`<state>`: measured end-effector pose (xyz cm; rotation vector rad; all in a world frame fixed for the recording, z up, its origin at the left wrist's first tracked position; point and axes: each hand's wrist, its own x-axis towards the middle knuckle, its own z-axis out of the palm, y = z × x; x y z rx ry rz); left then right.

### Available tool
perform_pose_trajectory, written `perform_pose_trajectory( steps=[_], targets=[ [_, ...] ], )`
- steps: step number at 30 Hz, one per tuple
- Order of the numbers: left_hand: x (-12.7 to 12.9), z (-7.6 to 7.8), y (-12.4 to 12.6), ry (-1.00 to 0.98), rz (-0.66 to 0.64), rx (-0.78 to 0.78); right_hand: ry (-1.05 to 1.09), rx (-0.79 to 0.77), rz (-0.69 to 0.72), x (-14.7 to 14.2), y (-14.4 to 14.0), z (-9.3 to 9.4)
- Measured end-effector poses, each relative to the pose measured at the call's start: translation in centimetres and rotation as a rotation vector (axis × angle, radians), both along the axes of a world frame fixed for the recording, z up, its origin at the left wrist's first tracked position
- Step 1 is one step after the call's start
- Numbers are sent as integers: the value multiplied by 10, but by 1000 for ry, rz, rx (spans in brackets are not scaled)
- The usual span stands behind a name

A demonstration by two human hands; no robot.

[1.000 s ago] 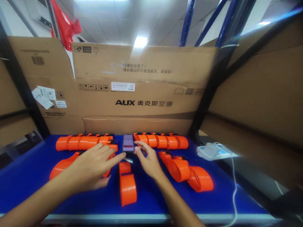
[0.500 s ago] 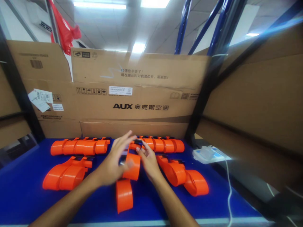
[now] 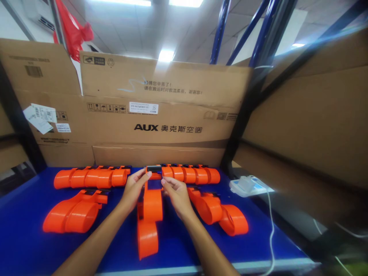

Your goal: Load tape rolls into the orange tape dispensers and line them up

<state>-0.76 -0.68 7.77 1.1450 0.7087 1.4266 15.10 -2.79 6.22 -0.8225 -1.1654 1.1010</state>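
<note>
Both the left hand (image 3: pixel 132 190) and right hand (image 3: pixel 175 191) pinched the black-tipped top end of a glossy orange plastic strap (image 3: pixel 150 207), its curved loops trailing over the smooth blue table (image 3: pixel 25 245).

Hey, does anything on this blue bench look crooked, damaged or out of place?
Mostly tidy. The two back rows of orange pieces lie straight, but the pair at front right sits askew. A torn paper label hangs loose on the cardboard box at left.

hands (image 3: pixel 155 189): bare, no gloves | forearms: bare, sleeveless | no jewellery seen
</note>
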Motion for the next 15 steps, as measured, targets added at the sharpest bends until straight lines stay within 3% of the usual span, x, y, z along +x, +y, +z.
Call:
perform_pose_trajectory(
  steps=[5, 15],
  targets=[
    [-1, -12, 0, -30, 16, -58, -39, -15, -11, 0, -2, 0],
    [4, -19, -1, 87, 62, 18, -202, 69, -53, 5, 6, -7]
  ],
)
